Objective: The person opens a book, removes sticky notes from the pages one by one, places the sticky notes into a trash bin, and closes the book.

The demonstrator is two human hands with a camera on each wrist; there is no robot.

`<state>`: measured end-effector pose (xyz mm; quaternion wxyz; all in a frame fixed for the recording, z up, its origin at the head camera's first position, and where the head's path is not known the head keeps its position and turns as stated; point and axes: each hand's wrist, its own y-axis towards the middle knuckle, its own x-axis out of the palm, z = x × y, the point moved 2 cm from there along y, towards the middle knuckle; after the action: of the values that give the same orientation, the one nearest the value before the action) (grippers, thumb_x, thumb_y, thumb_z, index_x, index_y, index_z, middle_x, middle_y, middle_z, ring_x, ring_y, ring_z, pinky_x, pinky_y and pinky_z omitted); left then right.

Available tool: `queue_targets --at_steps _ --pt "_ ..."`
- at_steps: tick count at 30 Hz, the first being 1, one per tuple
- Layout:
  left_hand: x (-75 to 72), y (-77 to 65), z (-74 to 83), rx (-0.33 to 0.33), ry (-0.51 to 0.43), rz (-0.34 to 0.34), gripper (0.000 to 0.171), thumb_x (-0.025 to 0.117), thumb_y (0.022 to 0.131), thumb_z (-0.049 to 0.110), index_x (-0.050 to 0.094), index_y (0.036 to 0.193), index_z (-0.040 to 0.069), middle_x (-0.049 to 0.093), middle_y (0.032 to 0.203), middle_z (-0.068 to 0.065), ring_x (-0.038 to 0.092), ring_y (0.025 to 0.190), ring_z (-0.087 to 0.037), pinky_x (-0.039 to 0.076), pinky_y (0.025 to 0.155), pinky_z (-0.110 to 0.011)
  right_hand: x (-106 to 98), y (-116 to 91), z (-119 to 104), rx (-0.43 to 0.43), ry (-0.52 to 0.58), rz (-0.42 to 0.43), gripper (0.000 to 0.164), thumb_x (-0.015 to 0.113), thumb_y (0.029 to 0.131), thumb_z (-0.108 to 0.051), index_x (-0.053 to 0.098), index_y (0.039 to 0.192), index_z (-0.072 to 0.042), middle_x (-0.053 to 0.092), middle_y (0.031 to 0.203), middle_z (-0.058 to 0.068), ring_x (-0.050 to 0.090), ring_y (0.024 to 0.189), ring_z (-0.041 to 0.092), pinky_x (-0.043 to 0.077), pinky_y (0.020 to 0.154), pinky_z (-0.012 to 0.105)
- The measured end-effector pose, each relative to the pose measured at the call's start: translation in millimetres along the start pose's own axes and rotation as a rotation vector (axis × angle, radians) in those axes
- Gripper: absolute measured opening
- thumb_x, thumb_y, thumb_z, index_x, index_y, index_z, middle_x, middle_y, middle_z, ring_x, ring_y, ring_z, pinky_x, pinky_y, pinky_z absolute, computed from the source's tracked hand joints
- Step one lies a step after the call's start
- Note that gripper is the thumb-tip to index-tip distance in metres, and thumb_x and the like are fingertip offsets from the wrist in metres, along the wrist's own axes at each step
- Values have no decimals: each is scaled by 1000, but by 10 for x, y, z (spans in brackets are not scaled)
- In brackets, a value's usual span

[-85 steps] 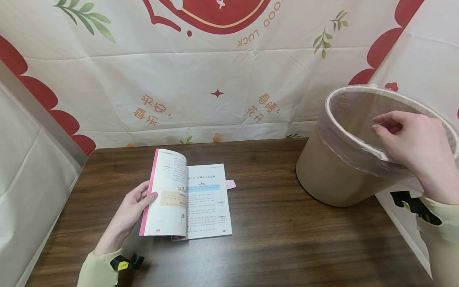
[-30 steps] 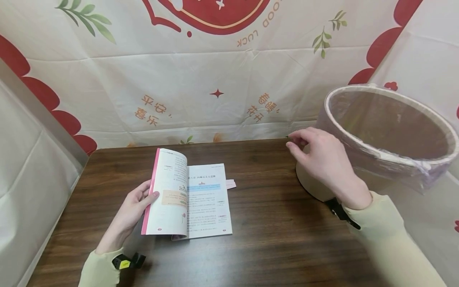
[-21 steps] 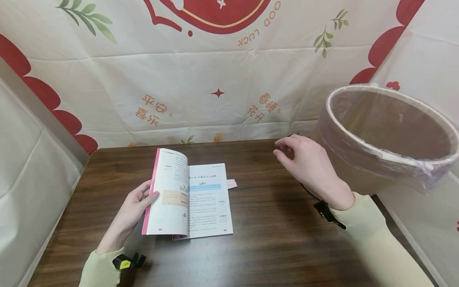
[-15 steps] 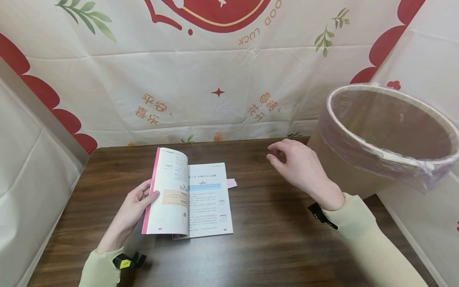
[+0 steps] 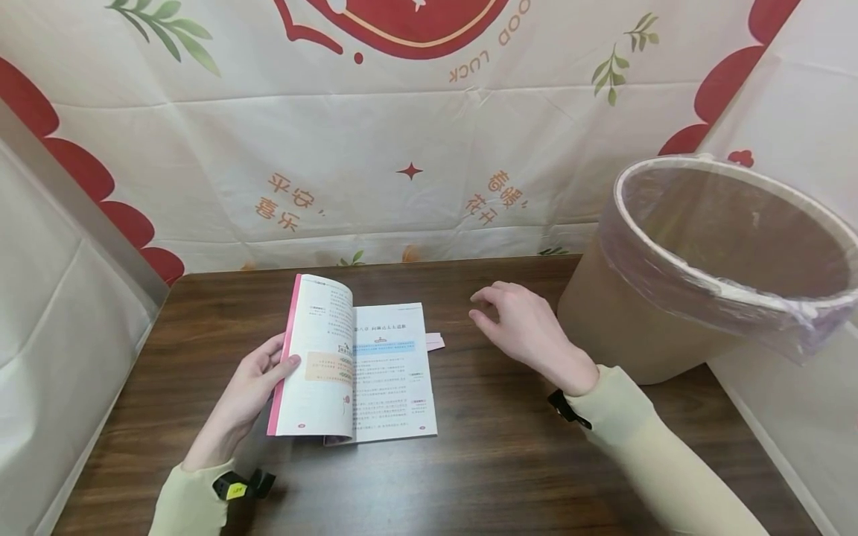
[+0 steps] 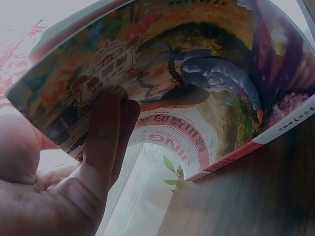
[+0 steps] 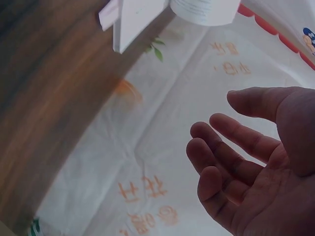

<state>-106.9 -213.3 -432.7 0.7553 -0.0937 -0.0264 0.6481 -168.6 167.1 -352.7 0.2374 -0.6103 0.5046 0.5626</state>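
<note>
An open book (image 5: 389, 380) lies on the dark wood table, its left part of pages lifted and curved upward. My left hand (image 5: 258, 376) grips that raised edge, thumb on the page and fingers behind on the cover. From below, the left wrist view shows the colourful illustrated cover (image 6: 197, 73) with fingers pressed against it. A pink-white paper tab (image 5: 435, 341) pokes out of the book's right side. Just right of this tab, my right hand (image 5: 519, 324) hovers with loosely bent fingers. Nothing shows between them in the right wrist view, where the palm is visible.
A large beige bin (image 5: 603, 313) lined with a clear plastic bag (image 5: 710, 298) stands at the right, close to my right forearm. Behind the table (image 5: 469, 476) hangs a white printed cloth (image 5: 375, 149), with more cloth down both sides.
My right hand has come away from over the bin's opening and moved left and down toward the book. My left hand keeps its hold on the raised pages.
</note>
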Motion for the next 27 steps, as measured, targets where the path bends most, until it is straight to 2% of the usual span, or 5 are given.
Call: queue_targets --at_steps 7,11,27 --pt "15 -12 17 6 8 -12 69 61 94 27 29 150 1 57 128 -22 68 94 -25 55 77 -40 256 4 -35 2 13 -64 20 66 88 -25 74 101 -12 64 89 -5 59 79 12 50 65 31" --pt "17 -13 25 5 11 -6 68 61 94 26 30 149 2 59 126 -20 68 93 -24 55 77 -40 365 7 -49 -1 18 -75 20 66 87 -25 74 101 -12 65 90 -5 60 81 12 50 67 32" --pt "23 -13 36 10 7 -12 64 59 96 22 29 149 0 56 128 -25 68 92 -23 56 75 -39 610 44 -79 1 19 -104 20 67 87 -25 74 100 -12 64 87 -4 54 72 10 47 61 28"
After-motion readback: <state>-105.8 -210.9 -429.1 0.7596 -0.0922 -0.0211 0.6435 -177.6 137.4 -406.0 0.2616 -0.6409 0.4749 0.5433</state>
